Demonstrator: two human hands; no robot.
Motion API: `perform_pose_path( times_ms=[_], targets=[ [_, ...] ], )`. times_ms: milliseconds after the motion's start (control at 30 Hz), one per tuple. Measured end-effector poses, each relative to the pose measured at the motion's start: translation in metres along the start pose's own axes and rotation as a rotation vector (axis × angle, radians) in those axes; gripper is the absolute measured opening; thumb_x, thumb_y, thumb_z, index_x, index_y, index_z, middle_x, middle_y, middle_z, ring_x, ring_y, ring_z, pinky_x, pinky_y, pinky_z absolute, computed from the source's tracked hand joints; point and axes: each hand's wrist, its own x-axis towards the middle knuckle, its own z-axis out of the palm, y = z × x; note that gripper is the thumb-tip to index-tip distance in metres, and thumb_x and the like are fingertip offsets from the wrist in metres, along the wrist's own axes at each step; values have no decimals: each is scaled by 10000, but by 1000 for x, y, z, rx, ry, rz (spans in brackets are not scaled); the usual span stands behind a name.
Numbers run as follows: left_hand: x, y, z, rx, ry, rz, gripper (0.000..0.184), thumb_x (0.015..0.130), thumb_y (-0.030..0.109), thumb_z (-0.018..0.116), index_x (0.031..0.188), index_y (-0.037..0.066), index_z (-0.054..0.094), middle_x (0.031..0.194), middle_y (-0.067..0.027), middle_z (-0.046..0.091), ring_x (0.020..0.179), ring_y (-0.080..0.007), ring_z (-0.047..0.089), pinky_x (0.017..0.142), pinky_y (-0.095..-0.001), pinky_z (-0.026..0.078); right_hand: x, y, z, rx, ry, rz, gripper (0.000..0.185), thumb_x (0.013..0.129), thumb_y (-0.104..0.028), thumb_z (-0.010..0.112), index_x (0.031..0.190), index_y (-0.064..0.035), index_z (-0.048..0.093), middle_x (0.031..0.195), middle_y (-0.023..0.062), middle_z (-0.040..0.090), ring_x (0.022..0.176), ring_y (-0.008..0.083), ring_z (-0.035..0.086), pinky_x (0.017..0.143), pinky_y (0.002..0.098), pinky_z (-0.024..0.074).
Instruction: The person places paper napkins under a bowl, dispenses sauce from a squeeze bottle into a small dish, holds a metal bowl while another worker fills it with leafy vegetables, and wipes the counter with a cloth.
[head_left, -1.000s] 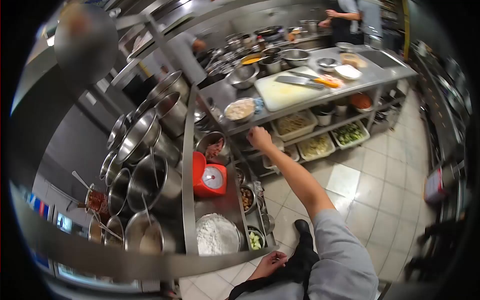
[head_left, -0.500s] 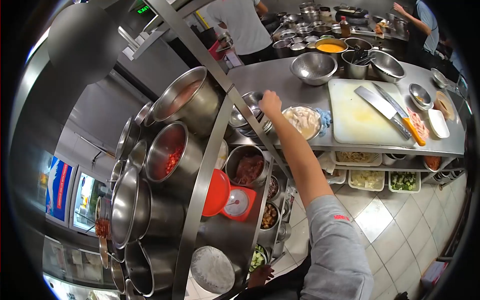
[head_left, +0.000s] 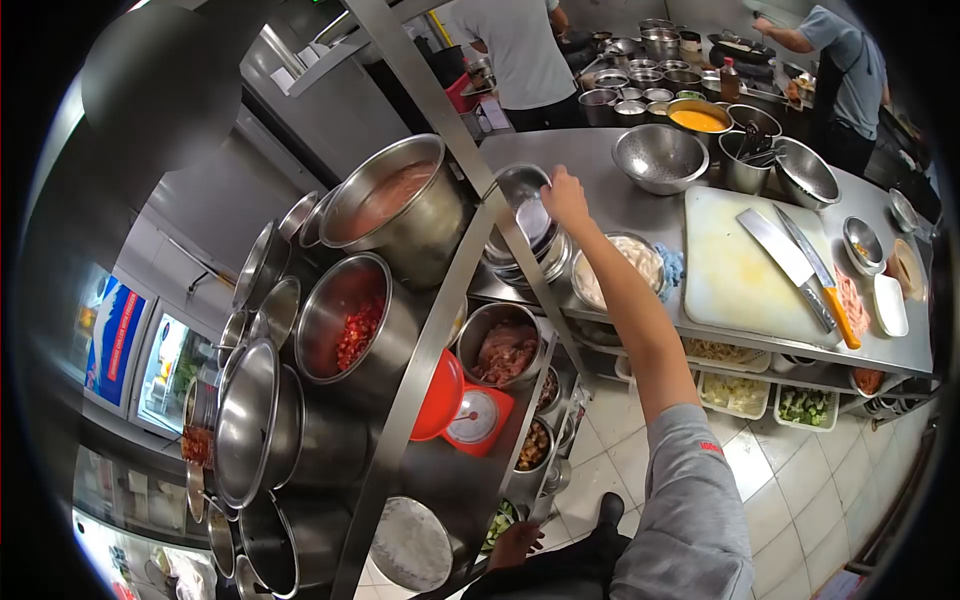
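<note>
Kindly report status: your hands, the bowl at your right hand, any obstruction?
Right hand at rim of steel bowl, grip unclear. Left hand low, nothing visibly held. Metal bar partly hides stacked bowls.

The right hand [head_left: 567, 201] had its fingers curled at the rim of a steel bowl [head_left: 522, 183] above the tabletop [head_left: 565, 147]; the left hand [head_left: 517, 546] (low down, loosely spread) hung beside chopped greens [head_left: 497, 525]. A cleaver [head_left: 775, 245] lay on the cutting board [head_left: 722, 272].

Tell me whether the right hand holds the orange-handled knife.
No, the orange-handled knife rests on the cutting board, clear of the right hand.
</note>
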Motion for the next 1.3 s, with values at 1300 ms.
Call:
perform_pose_path(
  times_ms=[1300],
  targets=[
    [-67,-91,-38,132,-582,235,250,907,190,504,1062,-6,506,871,-77,621,663,-102,568,589,-221,440,-282,5,-227,423,626,365,197,766,-121,590,851,3,464,773,129,528,561,202,582,391,325,520]
  ],
)
